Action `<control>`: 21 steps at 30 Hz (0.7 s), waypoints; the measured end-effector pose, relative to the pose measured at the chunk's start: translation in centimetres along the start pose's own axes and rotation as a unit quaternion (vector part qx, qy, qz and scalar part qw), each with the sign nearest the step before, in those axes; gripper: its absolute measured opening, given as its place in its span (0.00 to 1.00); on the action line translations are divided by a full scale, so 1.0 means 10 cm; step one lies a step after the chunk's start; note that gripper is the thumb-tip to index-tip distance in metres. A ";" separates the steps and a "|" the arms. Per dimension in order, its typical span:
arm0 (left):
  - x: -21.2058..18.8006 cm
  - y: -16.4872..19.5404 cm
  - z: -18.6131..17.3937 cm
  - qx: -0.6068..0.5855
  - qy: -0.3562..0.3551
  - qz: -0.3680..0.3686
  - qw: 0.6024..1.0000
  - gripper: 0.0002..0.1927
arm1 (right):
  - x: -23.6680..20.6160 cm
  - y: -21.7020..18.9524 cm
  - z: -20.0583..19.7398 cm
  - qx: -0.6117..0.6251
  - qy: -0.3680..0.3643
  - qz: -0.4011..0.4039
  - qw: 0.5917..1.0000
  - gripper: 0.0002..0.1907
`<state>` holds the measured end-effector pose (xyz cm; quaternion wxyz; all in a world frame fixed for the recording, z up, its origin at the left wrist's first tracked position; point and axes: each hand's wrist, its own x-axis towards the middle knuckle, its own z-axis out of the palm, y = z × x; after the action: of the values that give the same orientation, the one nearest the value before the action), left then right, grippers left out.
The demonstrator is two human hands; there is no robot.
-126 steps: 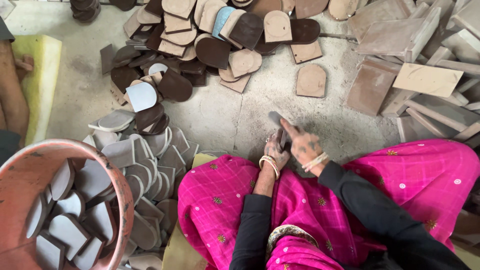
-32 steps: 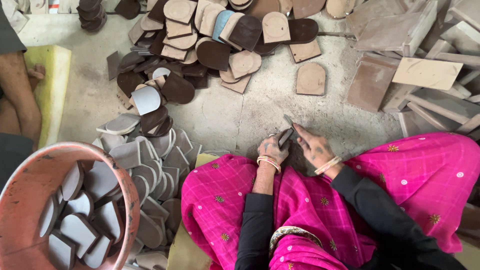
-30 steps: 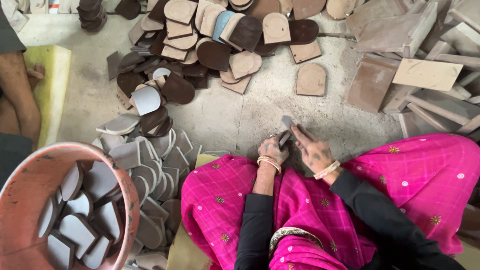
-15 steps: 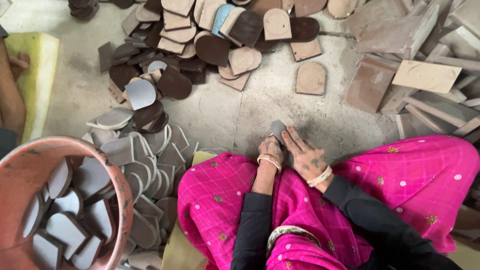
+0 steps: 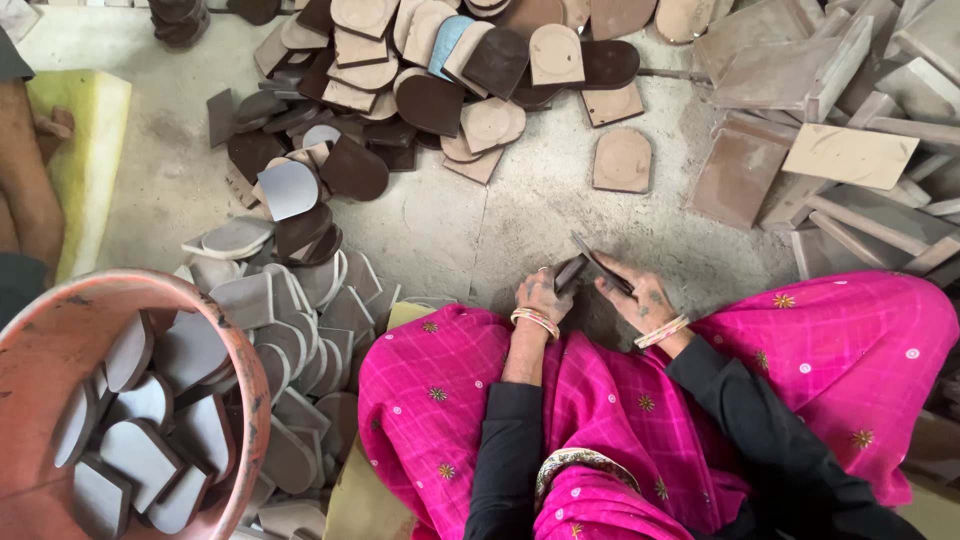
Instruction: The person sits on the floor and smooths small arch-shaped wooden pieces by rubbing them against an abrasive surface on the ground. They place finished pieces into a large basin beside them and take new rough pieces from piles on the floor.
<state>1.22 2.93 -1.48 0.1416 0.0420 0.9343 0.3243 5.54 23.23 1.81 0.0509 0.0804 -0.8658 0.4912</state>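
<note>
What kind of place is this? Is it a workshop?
Probably a small shoe-part workshop, worked on the floor. Heaps of heel-shaped pieces cover the concrete, a tub holds more, and the hands work one dark piece.

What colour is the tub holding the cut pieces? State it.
The tub is reddish orange, seen in the head view.

Bright pink cloth [image 5: 800,360] with small gold flowers, black sleeves [image 5: 745,420], orange tub [image 5: 40,330], grey and brown cut pieces [image 5: 300,290]
</note>
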 end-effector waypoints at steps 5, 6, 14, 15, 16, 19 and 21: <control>-0.02 0.07 -0.04 -0.021 0.016 0.018 0.999 0.25 | 0.19 0.05 -0.10 -0.020 -0.058 0.008 0.998 0.22; -0.03 0.09 -0.05 -0.014 0.025 0.019 0.999 0.24 | 0.22 0.05 -0.09 -0.032 -0.060 0.005 0.998 0.22; 0.01 0.09 0.02 -0.005 0.006 0.017 1.000 0.22 | 0.05 -0.52 0.15 -0.340 -0.026 -0.050 0.939 0.43; 0.01 0.07 0.06 0.018 0.002 0.001 1.000 0.20 | 0.02 -0.62 0.16 -0.394 -0.020 -0.073 0.916 0.44; 0.02 0.06 0.10 0.040 -0.003 -0.014 0.999 0.19 | 0.00 -0.70 0.17 -0.400 -0.020 -0.092 0.912 0.44; 0.00 0.02 0.19 -0.002 0.011 0.006 1.000 0.13 | 0.02 -0.81 0.17 -0.399 -0.006 -0.131 0.907 0.44; -0.01 0.01 0.21 -0.027 0.031 -0.016 0.999 0.15 | 0.09 -0.79 0.19 -0.379 0.027 -0.146 0.914 0.42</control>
<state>1.88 4.24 -2.96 0.1184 0.0134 0.9297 0.3485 6.12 17.54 7.68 0.1716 0.1673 -0.9640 0.1155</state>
